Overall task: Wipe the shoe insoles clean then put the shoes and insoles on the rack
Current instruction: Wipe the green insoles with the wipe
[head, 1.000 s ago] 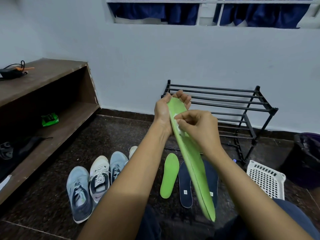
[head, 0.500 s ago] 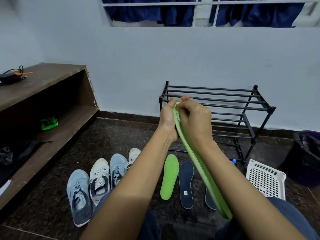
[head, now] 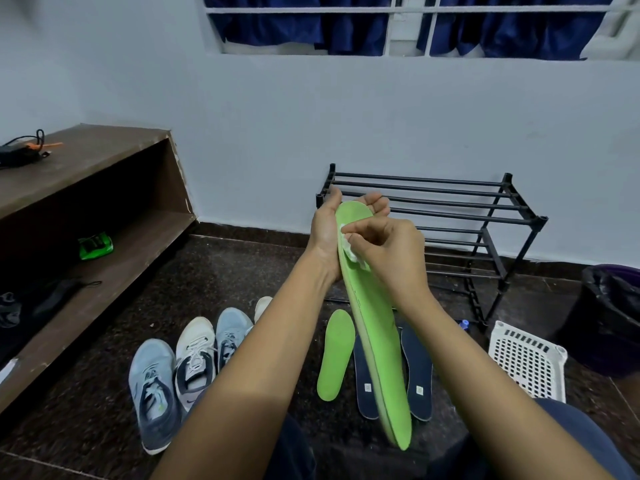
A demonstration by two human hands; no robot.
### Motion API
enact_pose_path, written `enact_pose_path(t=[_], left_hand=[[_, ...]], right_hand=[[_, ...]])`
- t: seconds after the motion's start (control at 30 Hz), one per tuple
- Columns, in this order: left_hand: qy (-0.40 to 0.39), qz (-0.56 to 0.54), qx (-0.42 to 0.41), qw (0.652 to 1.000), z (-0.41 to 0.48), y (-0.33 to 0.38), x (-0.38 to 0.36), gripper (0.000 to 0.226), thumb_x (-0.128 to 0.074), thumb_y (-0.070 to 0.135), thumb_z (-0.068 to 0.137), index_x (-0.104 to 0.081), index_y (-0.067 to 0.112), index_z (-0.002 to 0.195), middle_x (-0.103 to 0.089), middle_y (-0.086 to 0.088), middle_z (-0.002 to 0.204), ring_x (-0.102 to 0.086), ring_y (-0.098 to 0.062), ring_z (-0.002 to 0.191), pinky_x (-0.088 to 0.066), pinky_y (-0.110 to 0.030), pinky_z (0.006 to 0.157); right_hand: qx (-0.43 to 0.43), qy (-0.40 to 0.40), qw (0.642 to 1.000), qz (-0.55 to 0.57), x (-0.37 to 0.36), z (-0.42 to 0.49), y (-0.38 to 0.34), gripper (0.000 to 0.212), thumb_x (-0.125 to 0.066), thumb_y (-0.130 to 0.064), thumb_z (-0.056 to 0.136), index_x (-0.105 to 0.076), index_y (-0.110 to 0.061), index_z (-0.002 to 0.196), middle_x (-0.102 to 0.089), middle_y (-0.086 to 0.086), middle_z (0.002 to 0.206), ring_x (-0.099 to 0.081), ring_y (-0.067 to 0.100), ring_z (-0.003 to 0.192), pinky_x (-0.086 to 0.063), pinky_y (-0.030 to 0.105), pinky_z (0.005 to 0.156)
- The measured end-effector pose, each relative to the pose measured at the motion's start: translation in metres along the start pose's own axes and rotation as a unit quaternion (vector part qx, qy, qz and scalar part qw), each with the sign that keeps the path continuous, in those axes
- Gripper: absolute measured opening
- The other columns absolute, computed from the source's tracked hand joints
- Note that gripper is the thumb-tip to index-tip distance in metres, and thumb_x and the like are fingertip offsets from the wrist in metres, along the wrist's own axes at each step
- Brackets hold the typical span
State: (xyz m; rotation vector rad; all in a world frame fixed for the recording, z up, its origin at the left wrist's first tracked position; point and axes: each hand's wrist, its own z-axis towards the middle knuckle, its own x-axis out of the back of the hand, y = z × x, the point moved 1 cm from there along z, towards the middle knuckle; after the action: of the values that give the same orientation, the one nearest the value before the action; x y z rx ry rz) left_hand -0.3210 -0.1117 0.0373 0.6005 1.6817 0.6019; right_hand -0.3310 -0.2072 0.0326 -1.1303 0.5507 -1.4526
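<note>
My left hand (head: pixel 327 233) grips the toe end of a long green insole (head: pixel 375 334), which slants down toward my lap. My right hand (head: pixel 391 256) presses a small white wipe (head: pixel 349 249) against the insole's upper part. On the dark floor lie a second green insole (head: pixel 335 355) and two navy insoles (head: pixel 419 372), partly hidden behind the held one. Several shoes stand in a row at the left: a grey-blue sneaker (head: pixel 152 393), a white sneaker (head: pixel 194 358) and another blue one (head: pixel 230 332). The black metal rack (head: pixel 485 220) stands bare against the wall.
A brown wooden shelf unit (head: pixel 86 216) runs along the left, with a green packet (head: pixel 95 245) and dark items on it. A white plastic basket (head: pixel 528 362) and a dark bin with a black liner (head: pixel 613 313) sit at the right.
My right hand with the wipe slid up to the toe end and has come back down a little. The held insole's lower end swung slightly.
</note>
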Motion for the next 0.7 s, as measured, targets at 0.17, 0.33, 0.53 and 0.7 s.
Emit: enact_pose_path(t=[0.17,0.33,0.53,0.7], left_hand=[[0.009,0.05,0.021,0.999,-0.002,-0.007,0.001,0.069,-0.02,0.061,0.1,-0.065,0.009,0.1,-0.069,-0.007,0.093,-0.068,-0.019,0.08,-0.056,-0.028,0.072],[0.059,0.07,0.026,0.995,0.003,-0.009,0.007,0.066,-0.028,0.062,0.098,-0.067,0.01,0.087,-0.068,-0.008,0.074,-0.067,-0.02,0.07,-0.054,-0.028,0.062],[0.053,0.001,-0.001,0.999,0.004,-0.001,0.006,0.056,-0.025,0.051,0.103,-0.059,0.011,0.083,-0.064,-0.006,0.063,-0.064,-0.019,0.057,-0.052,-0.028,0.06],[0.018,-0.061,-0.021,0.998,0.004,0.008,0.006,0.058,-0.024,0.051,0.103,-0.055,0.007,0.08,-0.061,-0.007,0.066,-0.064,-0.022,0.065,-0.052,-0.034,0.074]], right_hand=[[0.073,0.068,0.991,-0.09,-0.006,0.011,0.002,0.017,-0.064,-0.004,0.082,-0.075,-0.014,0.091,-0.073,0.004,0.085,-0.066,0.014,0.076,-0.048,0.017,0.076],[0.05,0.079,0.992,-0.082,-0.013,0.016,0.001,0.017,-0.062,-0.006,0.082,-0.074,-0.016,0.089,-0.072,-0.002,0.082,-0.065,0.009,0.075,-0.049,0.02,0.075],[-0.021,-0.013,1.0,0.012,-0.002,0.011,-0.004,0.017,-0.065,-0.002,0.081,-0.073,-0.016,0.084,-0.068,-0.008,0.071,-0.06,-0.002,0.065,-0.044,0.009,0.066],[-0.05,-0.087,0.987,0.127,0.001,0.001,-0.002,0.016,-0.067,0.0,0.082,-0.073,-0.015,0.083,-0.071,0.004,0.077,-0.064,0.012,0.072,-0.054,0.03,0.077]])
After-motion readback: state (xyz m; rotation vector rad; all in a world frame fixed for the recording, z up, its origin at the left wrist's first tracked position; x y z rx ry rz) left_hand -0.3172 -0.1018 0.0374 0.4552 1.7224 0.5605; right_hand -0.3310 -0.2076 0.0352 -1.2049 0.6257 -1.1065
